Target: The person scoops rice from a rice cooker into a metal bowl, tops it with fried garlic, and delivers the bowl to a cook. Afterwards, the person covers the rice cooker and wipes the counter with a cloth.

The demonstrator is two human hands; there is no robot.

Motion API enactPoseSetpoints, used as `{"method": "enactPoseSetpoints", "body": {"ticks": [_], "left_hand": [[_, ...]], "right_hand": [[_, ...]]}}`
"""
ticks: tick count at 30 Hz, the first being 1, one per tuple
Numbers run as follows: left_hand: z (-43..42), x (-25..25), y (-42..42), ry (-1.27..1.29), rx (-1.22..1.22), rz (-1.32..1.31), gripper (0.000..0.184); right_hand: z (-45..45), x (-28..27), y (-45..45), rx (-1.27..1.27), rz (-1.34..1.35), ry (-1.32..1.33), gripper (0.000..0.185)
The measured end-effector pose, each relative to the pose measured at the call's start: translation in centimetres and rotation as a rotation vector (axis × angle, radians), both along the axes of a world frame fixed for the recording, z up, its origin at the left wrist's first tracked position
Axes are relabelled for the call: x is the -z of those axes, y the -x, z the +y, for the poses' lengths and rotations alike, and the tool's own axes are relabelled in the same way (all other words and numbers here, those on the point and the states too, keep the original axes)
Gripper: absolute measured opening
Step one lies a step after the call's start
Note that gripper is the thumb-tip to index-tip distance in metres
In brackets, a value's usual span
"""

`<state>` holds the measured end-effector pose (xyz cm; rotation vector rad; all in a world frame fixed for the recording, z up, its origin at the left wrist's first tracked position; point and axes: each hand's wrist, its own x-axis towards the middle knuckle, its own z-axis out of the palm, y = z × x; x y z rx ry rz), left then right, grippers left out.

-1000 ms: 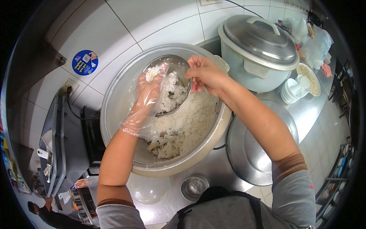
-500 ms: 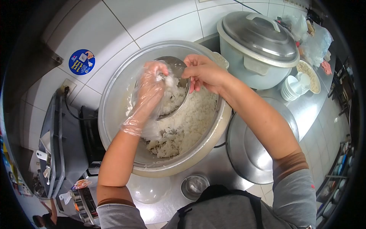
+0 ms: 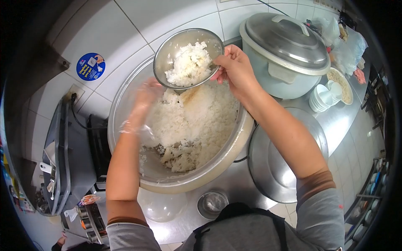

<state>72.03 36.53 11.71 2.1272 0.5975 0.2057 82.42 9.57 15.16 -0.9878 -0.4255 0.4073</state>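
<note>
Hanging over the left inside of the big pot (image 3: pixel 190 184), your gloved left hand (image 3: pixel 146 95) is motion-blurred, so you cannot tell whether its fingers are spread or curled, or if they hold anything. From it, the metal bowl (image 3: pixel 180 44) lies to the right and a little farther from you, its lower-left rim just beside your fingertips; whether they touch is unclear. That bowl is above the far part of the pot, with a mound of white rice (image 3: pixel 190 62) inside. Being round, it has no real long axis; its outline runs slightly longer from side to side. Its mouth is tipped toward you, the far rim raised, the near rim low above the loose rice (image 3: pixel 201 125) in the pot. At its right edge, your bare right hand (image 3: pixel 236 69) pinches the rim, thumb over the inside, so this is the nearer hand. Farther right, the lidded cooker (image 3: pixel 276 75) stands on the bench (image 3: pixel 247 188).
</note>
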Motion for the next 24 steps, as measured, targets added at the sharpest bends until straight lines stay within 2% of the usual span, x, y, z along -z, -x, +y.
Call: {"method": "enactPoseSetpoints", "body": {"ticks": [2, 3, 5, 7, 10, 11, 14, 16, 18, 20, 23, 24], "left_hand": [[-7.3, -1.2, 0.8, -0.008, 0.153, 0.235, 0.049], [-9.9, 0.9, 0.6, -0.299, 0.325, -0.011, 0.058], [-10.5, 4.1, -0.2, -0.481, 0.518, -0.202, 0.071], [-9.0, 5.1, -1.8, -0.270, 0.562, -0.086, 0.078], [-7.8, 5.5, -2.8, -0.449, 0.543, -0.026, 0.083], [-7.5, 5.6, -2.5, -0.668, 0.532, -0.045, 0.077], [-7.5, 2.6, -2.2, -0.618, 0.255, 0.164, 0.062], [-2.1, 3.6, -2.3, -0.544, 0.202, -0.225, 0.056], [-1.6, -1.0, -1.3, -0.221, -0.022, -0.325, 0.052], [1.2, -2.0, -0.4, -0.181, -0.147, -0.382, 0.050], [-2.7, -6.7, 0.6, 0.074, -0.267, -0.453, 0.046], [-3.9, -7.7, 0.6, 0.064, -0.252, -0.435, 0.044]], "right_hand": [[0.1, 0.3, -0.2, 0.001, 0.011, -0.024, 0.019], [0.1, 0.4, -0.3, 0.003, 0.019, -0.037, 0.019], [-0.1, 0.3, -0.3, -0.026, 0.010, -0.013, 0.018], [-0.2, 0.4, -0.1, -0.048, 0.006, -0.006, 0.018], [-0.2, 0.3, -0.1, -0.036, 0.000, -0.009, 0.018], [-0.2, 0.3, 0.0, -0.031, 0.001, -0.002, 0.018], [-0.2, 0.1, 0.1, -0.004, -0.011, 0.021, 0.018], [0.0, 0.1, 0.1, 0.003, -0.026, 0.037, 0.019], [0.2, 0.3, -0.1, -0.002, -0.042, 0.051, 0.019], [0.3, 0.0, 0.4, -0.011, -0.069, 0.138, 0.019], [0.4, 0.0, 0.5, -0.062, -0.110, 0.274, 0.021], [0.5, 0.1, 0.5, -0.087, -0.125, 0.320, 0.021]]}}
